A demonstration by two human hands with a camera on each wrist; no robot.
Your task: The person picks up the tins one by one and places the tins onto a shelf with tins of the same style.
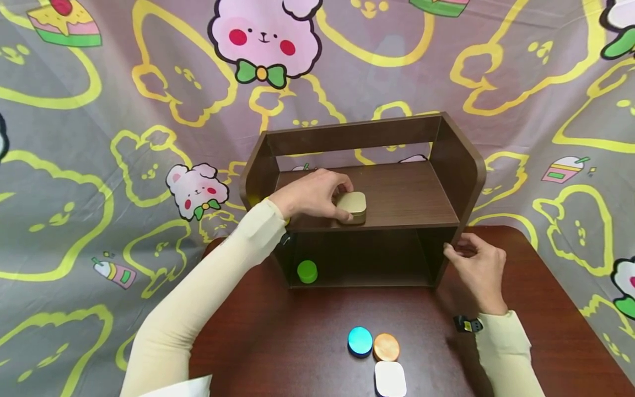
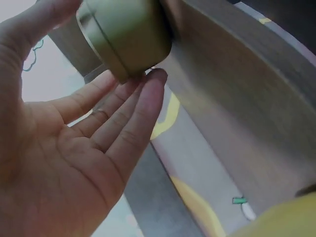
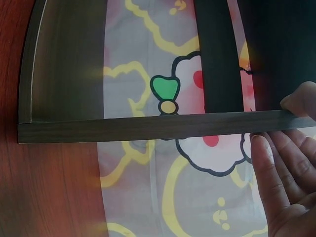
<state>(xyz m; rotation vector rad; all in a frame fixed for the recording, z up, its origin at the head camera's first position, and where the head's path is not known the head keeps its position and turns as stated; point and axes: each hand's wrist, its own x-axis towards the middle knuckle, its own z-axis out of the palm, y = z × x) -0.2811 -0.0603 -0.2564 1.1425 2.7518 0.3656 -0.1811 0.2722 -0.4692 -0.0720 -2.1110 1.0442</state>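
A small gold tin (image 1: 353, 204) with rounded corners is at the front edge of the upper shelf board (image 1: 407, 198). My left hand (image 1: 317, 194) grips it between thumb and fingers; in the left wrist view the fingertips touch the underside or side of the tin (image 2: 129, 39). My right hand (image 1: 478, 267) pinches the front edge of the dark brown shelf unit's right side panel (image 1: 466, 165). In the right wrist view the thumb and fingers of the right hand (image 3: 291, 177) lie on either side of that panel edge (image 3: 148, 126).
A green round tin (image 1: 307, 272) stands in the lower compartment at left. On the red-brown table (image 1: 263, 336) in front lie a blue round tin (image 1: 360, 341), an orange round tin (image 1: 386, 348) and a white rounded-square tin (image 1: 390, 379). Patterned cloth (image 1: 109, 193) hangs behind and beside the table.
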